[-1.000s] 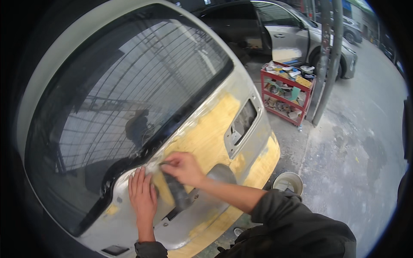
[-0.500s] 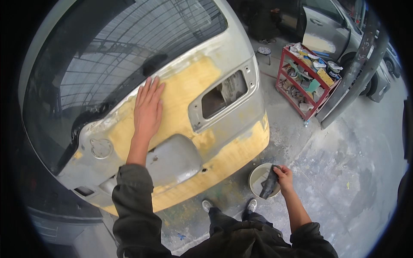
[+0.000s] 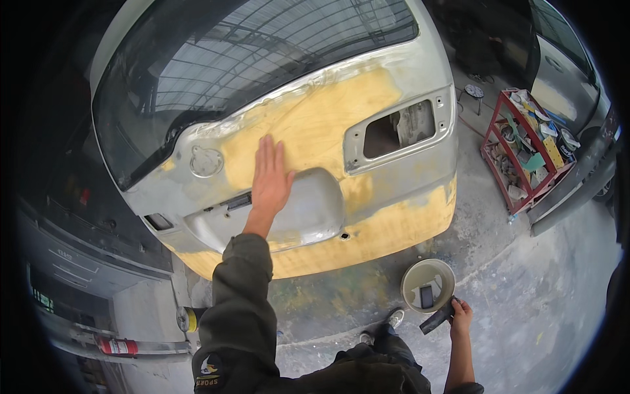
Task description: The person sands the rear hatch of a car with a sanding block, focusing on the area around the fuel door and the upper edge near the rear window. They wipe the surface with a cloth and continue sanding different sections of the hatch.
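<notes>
My left hand (image 3: 271, 180) lies flat on a car tailgate (image 3: 400, 210), its fingers stretched out over a patch of yellow filler (image 3: 315, 125). Nothing is in it. Just below the palm is the smooth grey number plate recess (image 3: 308, 203). Low on the right, my right hand (image 3: 462, 316) is closed round one end of a dark grey strip that looks like wet sandpaper (image 3: 434, 319). The strip hangs beside the near rim of a pale bucket (image 3: 408, 284). Inside the bucket a dark rectangular block (image 3: 426, 297) shows.
A red tool trolley (image 3: 508, 177) loaded with tins and sheets stands at the right, beside dark posts (image 3: 571, 190). Beyond it is a grey car door (image 3: 558, 72). A small stool (image 3: 474, 92) is behind the tailgate. A red fire extinguisher (image 3: 118, 346) lies at the lower left.
My left hand has slid down the filler, away from the window edge toward the plate recess. The dark strip has moved from over the bucket to outside its rim. The view has shifted left.
</notes>
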Demonstrator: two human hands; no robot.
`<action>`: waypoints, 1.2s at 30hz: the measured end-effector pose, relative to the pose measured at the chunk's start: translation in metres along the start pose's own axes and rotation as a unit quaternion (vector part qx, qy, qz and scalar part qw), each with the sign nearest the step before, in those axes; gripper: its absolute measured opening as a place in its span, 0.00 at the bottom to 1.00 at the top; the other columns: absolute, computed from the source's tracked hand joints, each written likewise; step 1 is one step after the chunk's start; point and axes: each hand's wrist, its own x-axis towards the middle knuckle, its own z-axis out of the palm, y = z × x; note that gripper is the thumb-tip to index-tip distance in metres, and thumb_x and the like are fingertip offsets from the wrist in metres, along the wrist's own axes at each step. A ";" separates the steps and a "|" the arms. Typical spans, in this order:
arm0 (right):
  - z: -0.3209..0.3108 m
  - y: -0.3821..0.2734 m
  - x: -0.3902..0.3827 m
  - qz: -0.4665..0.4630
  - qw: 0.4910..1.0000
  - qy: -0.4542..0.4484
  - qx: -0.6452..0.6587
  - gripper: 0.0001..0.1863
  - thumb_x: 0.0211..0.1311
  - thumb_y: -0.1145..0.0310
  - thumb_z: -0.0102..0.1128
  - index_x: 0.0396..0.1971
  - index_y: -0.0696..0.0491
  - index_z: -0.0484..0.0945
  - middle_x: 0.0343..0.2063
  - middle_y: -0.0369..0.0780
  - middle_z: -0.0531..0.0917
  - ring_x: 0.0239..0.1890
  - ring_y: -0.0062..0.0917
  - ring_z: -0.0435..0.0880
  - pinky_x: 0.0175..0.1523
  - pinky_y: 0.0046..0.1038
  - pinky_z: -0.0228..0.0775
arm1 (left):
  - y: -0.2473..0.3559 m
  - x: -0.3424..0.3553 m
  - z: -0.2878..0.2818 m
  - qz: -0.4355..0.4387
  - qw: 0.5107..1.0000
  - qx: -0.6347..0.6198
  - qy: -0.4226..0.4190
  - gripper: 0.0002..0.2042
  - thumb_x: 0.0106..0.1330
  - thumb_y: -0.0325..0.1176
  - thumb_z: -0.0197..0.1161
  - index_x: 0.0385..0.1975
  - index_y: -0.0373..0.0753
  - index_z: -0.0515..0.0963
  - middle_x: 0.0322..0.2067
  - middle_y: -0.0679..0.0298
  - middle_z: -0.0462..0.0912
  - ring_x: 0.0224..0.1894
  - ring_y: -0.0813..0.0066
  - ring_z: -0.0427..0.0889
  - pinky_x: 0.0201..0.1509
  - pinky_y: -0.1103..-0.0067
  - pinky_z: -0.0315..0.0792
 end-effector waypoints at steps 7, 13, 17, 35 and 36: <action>-0.001 0.010 0.008 -0.020 0.997 -0.019 -0.071 0.05 0.72 0.63 0.67 0.39 0.45 0.80 0.30 0.29 0.86 0.29 0.15 0.84 0.31 0.24 0.77 | -0.116 -0.306 0.041 -0.327 0.930 -0.126 -0.110 0.38 0.77 0.43 0.60 0.78 0.29 0.53 0.79 0.34 0.49 0.81 0.36 0.50 0.83 0.57 0.52; -0.011 0.015 0.034 -0.137 0.987 0.048 -0.062 0.06 0.68 0.68 0.67 0.36 0.43 0.76 0.30 0.28 0.82 0.32 0.16 0.82 0.38 0.28 0.80 | -0.061 -0.568 0.047 -0.474 0.842 -0.168 -0.193 0.36 0.73 0.39 0.64 0.76 0.33 0.59 0.77 0.35 0.57 0.79 0.37 0.57 0.81 0.58 0.58; -0.028 0.024 0.049 -0.143 0.985 0.059 -0.078 0.06 0.69 0.69 0.66 0.41 0.48 0.77 0.33 0.31 0.82 0.36 0.18 0.83 0.37 0.28 0.82 | 0.014 -0.679 0.033 -0.544 0.762 -0.199 -0.289 0.38 0.70 0.40 0.67 0.76 0.33 0.58 0.77 0.36 0.58 0.77 0.36 0.62 0.77 0.58 0.63; -0.081 0.160 0.250 -0.090 0.835 -0.025 -0.543 0.28 0.62 0.54 0.72 0.57 0.56 0.84 0.50 0.46 0.90 0.51 0.42 0.90 0.51 0.42 0.82 | 0.253 -0.639 0.189 -0.453 0.736 -0.279 -0.419 0.33 0.69 0.32 0.67 0.72 0.34 0.62 0.69 0.42 0.70 0.71 0.39 0.70 0.74 0.57 0.66; -0.081 0.171 0.259 -0.085 0.823 -0.049 -0.559 0.25 0.62 0.55 0.70 0.54 0.56 0.86 0.49 0.47 0.90 0.52 0.43 0.89 0.53 0.43 0.81 | 0.262 -0.625 0.222 -0.404 0.768 -0.288 -0.406 0.32 0.70 0.32 0.67 0.72 0.35 0.62 0.70 0.43 0.70 0.72 0.40 0.69 0.74 0.57 0.66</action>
